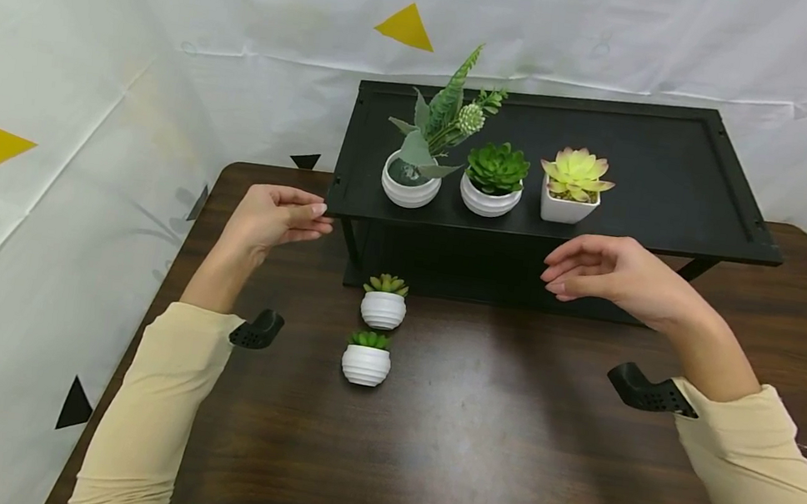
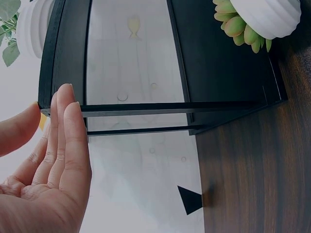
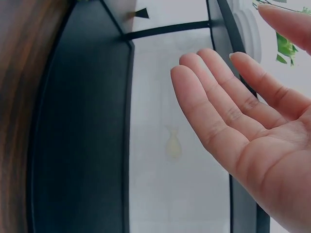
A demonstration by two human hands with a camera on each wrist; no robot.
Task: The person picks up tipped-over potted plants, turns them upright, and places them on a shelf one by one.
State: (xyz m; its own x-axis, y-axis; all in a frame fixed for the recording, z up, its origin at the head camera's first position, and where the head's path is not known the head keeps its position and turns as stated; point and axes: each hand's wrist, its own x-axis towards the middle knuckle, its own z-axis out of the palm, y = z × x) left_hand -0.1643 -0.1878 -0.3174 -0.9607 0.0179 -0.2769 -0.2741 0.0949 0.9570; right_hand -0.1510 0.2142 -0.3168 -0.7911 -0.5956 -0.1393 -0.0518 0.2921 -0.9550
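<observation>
A black two-tier shelf stands on the brown table. My left hand is at its front left corner; in the left wrist view the thumb meets the top board's edge and the straight fingers lie beneath, pinching the corner. My right hand holds nothing, its fingers loosely bent before the shelf's front edge. On the top board sit a tall leafy plant in a round white pot, a dark green succulent in a round white pot, and a yellow-green succulent in a square white pot.
Two small white-potted succulents stand on the table before the shelf's left part: one close to the shelf, another nearer me. A white sheet with yellow and black patches hangs behind and on the left.
</observation>
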